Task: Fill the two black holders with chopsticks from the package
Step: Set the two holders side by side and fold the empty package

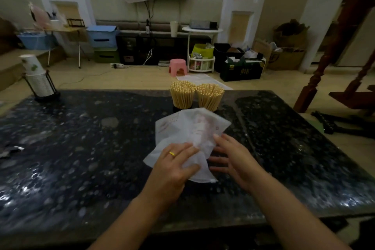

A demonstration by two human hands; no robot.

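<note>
Handling: both hands are on the white package (188,134) at the middle of the dark speckled table (81,148).
Left hand: the left hand (172,168) lies on the near-left part of the package, thumb and fingers pinching the crumpled plastic; a gold ring (172,154) shows on one finger.
Right hand: the right hand (229,158) sits at the package's right edge, fingers straight and spread, fingertips touching or just under the wrapper; cannot tell which.
Package: looks flat and crumpled, with faint pink print.
Chopsticks: two packed upright bundles, the left bundle (182,95) and the right bundle (210,97), stand side by side just beyond the package.
Holders: the black holders (175,108) are mostly hidden behind the wrapper.
Far left: a stack of paper cups (36,75) in a black rack stands on the table corner.
</note>
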